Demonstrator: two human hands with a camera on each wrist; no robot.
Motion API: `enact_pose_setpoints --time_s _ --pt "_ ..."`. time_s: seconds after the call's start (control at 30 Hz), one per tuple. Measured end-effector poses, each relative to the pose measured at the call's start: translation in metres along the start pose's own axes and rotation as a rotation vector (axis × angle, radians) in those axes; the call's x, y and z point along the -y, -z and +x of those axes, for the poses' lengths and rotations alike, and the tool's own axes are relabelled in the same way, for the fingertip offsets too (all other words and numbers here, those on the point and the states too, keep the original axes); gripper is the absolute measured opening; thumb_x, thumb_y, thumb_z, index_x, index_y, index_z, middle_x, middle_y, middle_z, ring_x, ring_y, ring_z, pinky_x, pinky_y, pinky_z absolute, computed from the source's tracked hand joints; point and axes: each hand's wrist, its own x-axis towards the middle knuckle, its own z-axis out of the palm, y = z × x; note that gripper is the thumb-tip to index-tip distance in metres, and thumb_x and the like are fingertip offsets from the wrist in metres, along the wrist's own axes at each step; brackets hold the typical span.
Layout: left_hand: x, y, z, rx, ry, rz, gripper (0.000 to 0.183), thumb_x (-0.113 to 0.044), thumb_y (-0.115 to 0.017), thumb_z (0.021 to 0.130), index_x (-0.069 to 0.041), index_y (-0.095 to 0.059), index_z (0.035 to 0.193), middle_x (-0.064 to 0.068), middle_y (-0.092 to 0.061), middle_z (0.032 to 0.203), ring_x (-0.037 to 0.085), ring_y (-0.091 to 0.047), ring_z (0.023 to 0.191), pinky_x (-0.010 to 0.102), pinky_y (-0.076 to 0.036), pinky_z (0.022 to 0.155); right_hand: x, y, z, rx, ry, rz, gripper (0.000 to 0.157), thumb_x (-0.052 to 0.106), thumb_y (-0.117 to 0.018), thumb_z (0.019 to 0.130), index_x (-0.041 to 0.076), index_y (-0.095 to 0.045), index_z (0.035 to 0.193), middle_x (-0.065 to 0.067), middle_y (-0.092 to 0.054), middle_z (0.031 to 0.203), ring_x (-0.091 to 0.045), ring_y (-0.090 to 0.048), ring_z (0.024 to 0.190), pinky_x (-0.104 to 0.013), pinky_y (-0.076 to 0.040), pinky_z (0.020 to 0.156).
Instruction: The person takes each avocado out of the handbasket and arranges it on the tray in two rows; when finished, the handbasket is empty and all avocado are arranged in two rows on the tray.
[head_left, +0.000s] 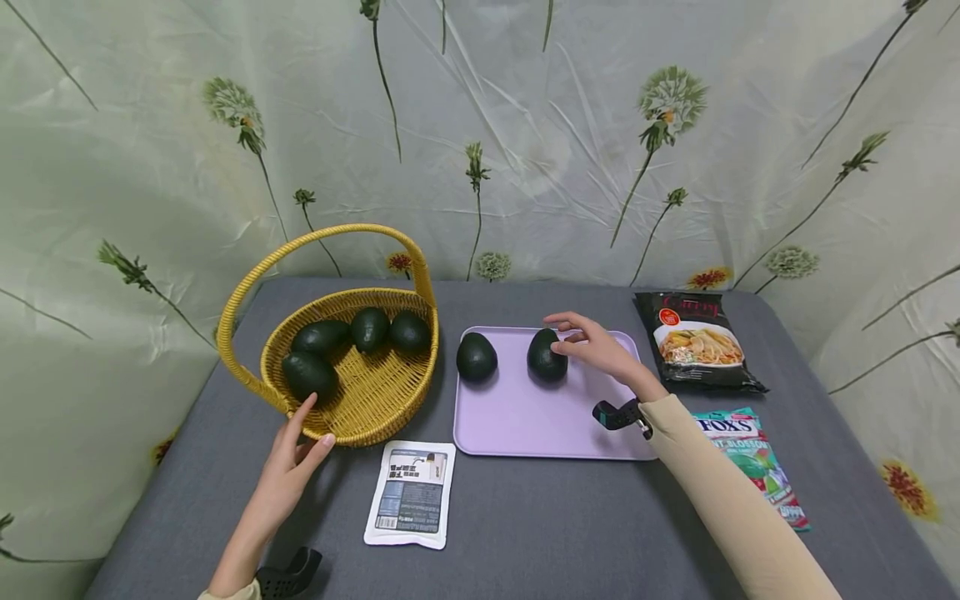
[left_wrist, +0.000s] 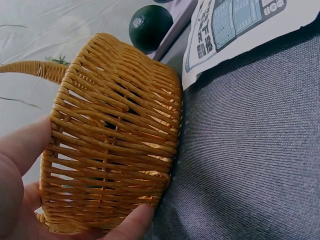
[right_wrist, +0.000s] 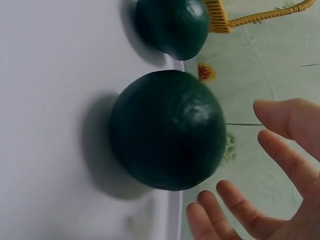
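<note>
1. Right avocado: on the tray's far half, left of the right hand.
2. Right hand: over the tray, fingers spread, near that avocado.
3. Left hand: left of the tray, fingers spread, touching the basket.

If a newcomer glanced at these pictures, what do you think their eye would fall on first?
Most likely the yellow wicker basket with its tall arched handle, on the left of the gray table, holding four dark green avocados, with the left hand at its near side. Next might come the lilac tray to its right, bearing two more avocados, with the right hand beside the right-hand one.
</note>
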Motion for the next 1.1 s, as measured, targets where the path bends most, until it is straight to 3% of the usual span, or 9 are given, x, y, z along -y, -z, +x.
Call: enact_pose_setpoints --time_s 0.2,0.37,0.63,0.83,0.97,1.1 --pt "0.000 0.001 0.000 0.002 0.013 0.002 0.068 -0.022 -0.052 0.100 -0.012 -0.012 0.155 0.032 -0.009 0.149 0.047 -0.013 0.135 0.066 -0.026 0.100 0.015 -0.003 0.012 -0.016 0.025 0.019 0.045 0.011 -0.061 0.093 0.005 -0.049 0.136 -0.025 -0.045 0.134 -0.040 -0.049 0.116 -0.053 -0.042 0.093" --pt "0.000 0.002 -0.001 0.000 0.004 -0.001 0.068 -0.021 -0.052 0.100 -0.012 -0.013 0.154 0.032 -0.010 0.149 0.047 -0.014 0.135 0.065 -0.025 0.100 0.032 -0.017 0.031 0.029 0.111 0.033 0.044 0.009 -0.063 0.092 0.004 -0.051 0.135 -0.020 -0.049 0.133 -0.039 -0.048 0.118 -0.050 -0.041 0.094" --pt "0.000 0.000 -0.002 -0.001 -0.025 -0.013 0.066 -0.019 -0.052 0.101 -0.012 -0.014 0.154 0.031 -0.011 0.149 0.046 -0.015 0.135 0.064 -0.026 0.100 0.075 -0.063 0.067 0.164 0.222 0.030 0.042 0.006 -0.060 0.093 0.006 -0.052 0.135 -0.015 -0.050 0.134 -0.033 -0.055 0.112 -0.039 -0.047 0.091" --pt "0.000 0.000 -0.003 -0.002 -0.024 -0.018 0.066 -0.019 -0.052 0.101 -0.013 -0.014 0.154 0.031 -0.011 0.149 0.046 -0.015 0.135 0.064 -0.026 0.100 0.105 -0.106 0.096 0.257 0.305 0.009 0.042 0.006 -0.060 0.093 0.002 -0.052 0.134 -0.020 -0.047 0.135 -0.037 -0.049 0.120 -0.036 -0.043 0.097" --pt "0.000 0.000 -0.002 -0.006 -0.028 -0.014 0.065 -0.019 -0.051 0.101 -0.013 -0.015 0.154 0.032 -0.012 0.149 0.046 -0.016 0.135 0.064 -0.026 0.101 0.117 -0.126 0.114 0.279 0.307 -0.051 0.043 0.006 -0.060 0.093 0.002 -0.052 0.134 -0.013 -0.048 0.137 -0.029 -0.044 0.126 -0.036 -0.039 0.101" --pt "0.000 0.000 -0.002 -0.014 -0.032 -0.011 0.065 -0.018 -0.051 0.101 -0.012 -0.016 0.154 0.032 -0.013 0.148 0.046 -0.016 0.135 0.065 -0.026 0.101 0.123 -0.138 0.127 0.278 0.255 -0.129 0.043 0.005 -0.061 0.091 0.005 -0.054 0.134 -0.009 -0.049 0.138 -0.024 -0.041 0.128 -0.038 -0.036 0.104"
